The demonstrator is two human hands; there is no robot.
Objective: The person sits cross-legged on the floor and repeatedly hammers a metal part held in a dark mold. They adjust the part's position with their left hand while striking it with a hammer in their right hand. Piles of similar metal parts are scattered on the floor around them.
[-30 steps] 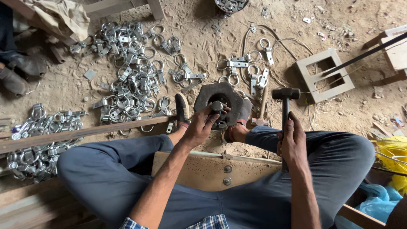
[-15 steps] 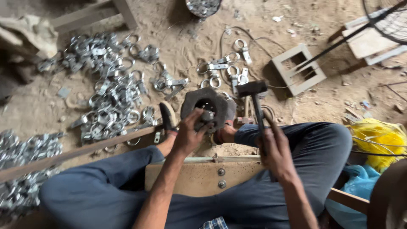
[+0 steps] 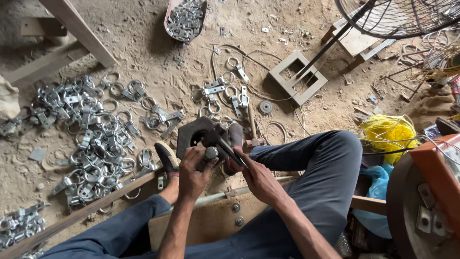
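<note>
I sit with a dark metal block (image 3: 190, 135) wedged between my two feet on the sandy floor. My left hand (image 3: 191, 171) pinches a small round metal part (image 3: 211, 153) against the near edge of the block. My right hand (image 3: 258, 178) grips the handle of a hammer (image 3: 221, 140). The hammer head lies low over the block, right beside the small part. Whether it touches the part I cannot tell.
A large pile of shiny ring clamps (image 3: 91, 139) covers the floor to the left, with more clamps (image 3: 225, 91) beyond the block. A scoop of metal pieces (image 3: 184, 17), a square frame (image 3: 297, 76), a fan (image 3: 397, 17), yellow cord (image 3: 388, 136) and a wooden beam (image 3: 76, 29) surround me.
The hammer stood raised beside the block a second ago; it has now swung down onto the block. My left hand stayed on the small part. The view has shifted.
</note>
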